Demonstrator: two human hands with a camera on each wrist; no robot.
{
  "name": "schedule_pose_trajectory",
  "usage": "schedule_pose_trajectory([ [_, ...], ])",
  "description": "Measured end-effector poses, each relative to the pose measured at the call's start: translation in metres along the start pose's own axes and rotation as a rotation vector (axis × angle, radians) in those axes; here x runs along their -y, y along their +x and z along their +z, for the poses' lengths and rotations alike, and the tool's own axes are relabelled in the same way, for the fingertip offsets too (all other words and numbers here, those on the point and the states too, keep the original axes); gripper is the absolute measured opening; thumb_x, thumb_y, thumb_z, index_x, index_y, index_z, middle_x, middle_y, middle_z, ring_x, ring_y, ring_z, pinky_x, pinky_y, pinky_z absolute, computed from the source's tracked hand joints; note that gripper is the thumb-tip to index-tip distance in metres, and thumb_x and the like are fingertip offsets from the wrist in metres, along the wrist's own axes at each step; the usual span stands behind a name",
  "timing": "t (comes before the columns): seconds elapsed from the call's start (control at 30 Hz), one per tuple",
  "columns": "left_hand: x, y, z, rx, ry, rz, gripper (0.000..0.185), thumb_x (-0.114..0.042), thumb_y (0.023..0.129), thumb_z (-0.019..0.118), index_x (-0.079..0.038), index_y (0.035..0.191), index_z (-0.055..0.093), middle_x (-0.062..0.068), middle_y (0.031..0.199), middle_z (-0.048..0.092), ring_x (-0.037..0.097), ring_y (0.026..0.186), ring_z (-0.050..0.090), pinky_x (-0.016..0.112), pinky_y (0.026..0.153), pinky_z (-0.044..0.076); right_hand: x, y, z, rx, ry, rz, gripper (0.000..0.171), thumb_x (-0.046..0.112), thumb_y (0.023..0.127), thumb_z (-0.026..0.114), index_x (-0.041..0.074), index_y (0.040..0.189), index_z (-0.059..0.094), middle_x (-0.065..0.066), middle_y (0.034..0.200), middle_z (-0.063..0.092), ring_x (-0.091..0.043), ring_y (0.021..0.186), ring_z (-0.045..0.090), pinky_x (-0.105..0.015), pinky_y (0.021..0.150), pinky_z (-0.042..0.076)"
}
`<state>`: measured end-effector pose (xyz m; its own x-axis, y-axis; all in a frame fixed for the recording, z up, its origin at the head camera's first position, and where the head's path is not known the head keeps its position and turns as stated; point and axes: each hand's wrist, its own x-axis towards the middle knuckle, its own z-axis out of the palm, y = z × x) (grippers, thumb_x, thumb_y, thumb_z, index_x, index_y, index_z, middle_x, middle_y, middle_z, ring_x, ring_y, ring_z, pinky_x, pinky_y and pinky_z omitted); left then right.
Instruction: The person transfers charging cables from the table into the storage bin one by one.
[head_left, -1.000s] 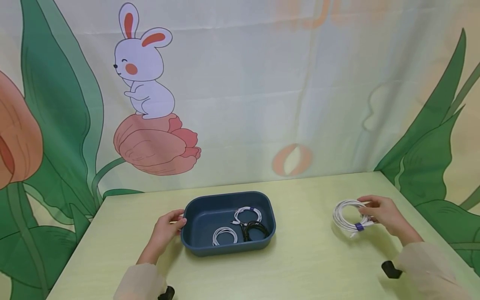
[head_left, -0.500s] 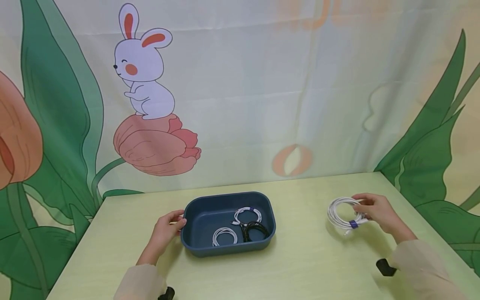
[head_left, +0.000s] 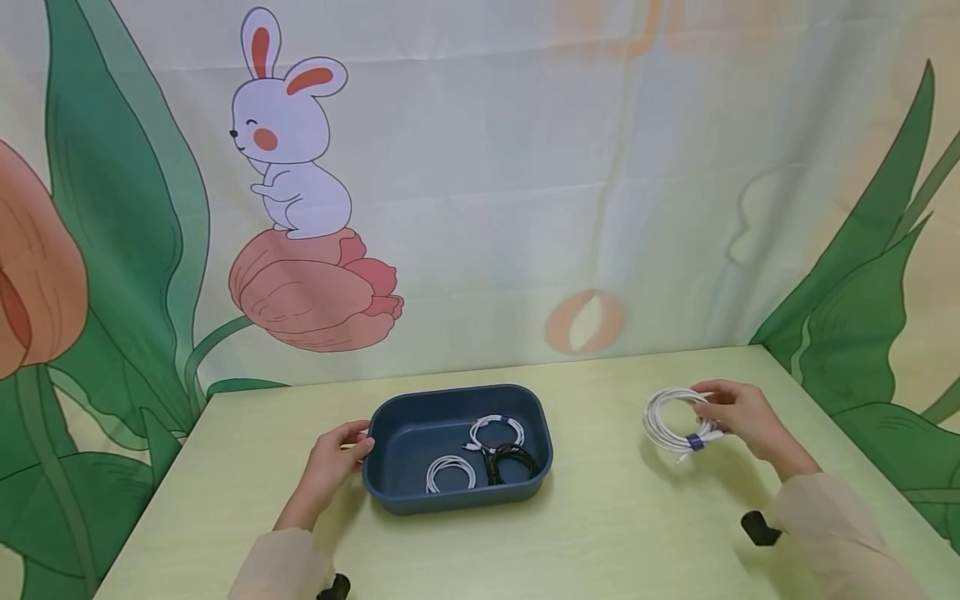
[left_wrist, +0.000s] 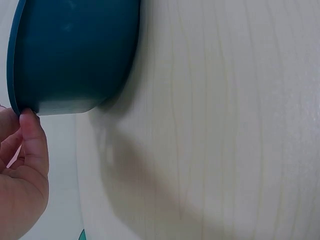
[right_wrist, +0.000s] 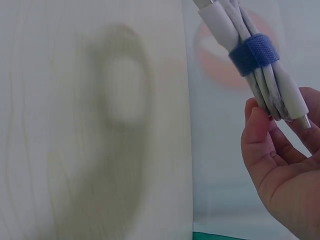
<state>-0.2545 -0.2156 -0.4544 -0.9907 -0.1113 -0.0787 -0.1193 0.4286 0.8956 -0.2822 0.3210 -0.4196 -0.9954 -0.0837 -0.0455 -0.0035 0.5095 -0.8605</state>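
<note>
My right hand [head_left: 738, 414] pinches a coiled white cable [head_left: 660, 423] and holds it up over the right part of the table. A blue strap [right_wrist: 254, 54] wraps the coil, and a metal plug tip sticks out near my fingers in the right wrist view. My left hand [head_left: 333, 458] grips the left rim of a dark blue bin [head_left: 457, 499], thumb against the outer wall in the left wrist view. Inside the bin lie a white coiled cable [head_left: 431, 477] at the front, another white coil [head_left: 474, 432] with a purple tie, and a black coiled cable [head_left: 534, 463] at the right.
The pale yellow-green table [head_left: 600, 533] ends at a hanging cloth backdrop [head_left: 480, 208] printed with a rabbit, tulips and leaves. A black wrist mount [head_left: 761, 529] sits under the right sleeve, and another [head_left: 335, 587] shows by the left one.
My right hand has carried the white cable leftward and slightly up in the head view, nearer the bin. The left hand and the bin stay in place.
</note>
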Motion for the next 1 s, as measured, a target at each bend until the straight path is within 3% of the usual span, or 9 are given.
schedule_pose_trajectory([
  [0.47,0.0,-0.001,0.0,0.003,-0.004,-0.007,0.038,-0.008,0.088,0.052,0.003,0.123,0.047,0.019,0.106,0.05,0.014,0.079,0.052,0.024,0.067,0.05,0.015,0.003,0.012,0.022,0.05,-0.029,0.042,0.011,0.084,0.057,-0.008,0.121,0.045,-0.01,0.089,0.058,-0.007,0.066,0.055,-0.025,0.057,0.05],
  [0.87,0.002,0.001,0.0,0.002,-0.018,0.016,0.037,-0.008,0.088,0.051,0.003,0.123,0.046,0.018,0.104,0.05,0.018,0.081,0.055,0.022,0.064,0.049,0.025,0.012,0.021,0.038,0.052,-0.064,0.04,0.011,0.085,0.056,-0.008,0.119,0.046,-0.002,0.085,0.058,-0.006,0.067,0.055,-0.023,0.059,0.05],
  [1.0,0.002,0.001,0.0,0.002,-0.011,0.003,0.037,-0.009,0.088,0.051,0.002,0.123,0.047,0.017,0.105,0.05,0.016,0.079,0.053,0.022,0.065,0.05,0.028,0.014,0.026,0.049,0.06,-0.073,0.04,0.011,0.085,0.056,-0.008,0.119,0.046,-0.005,0.086,0.058,-0.007,0.066,0.055,-0.023,0.058,0.049],
])
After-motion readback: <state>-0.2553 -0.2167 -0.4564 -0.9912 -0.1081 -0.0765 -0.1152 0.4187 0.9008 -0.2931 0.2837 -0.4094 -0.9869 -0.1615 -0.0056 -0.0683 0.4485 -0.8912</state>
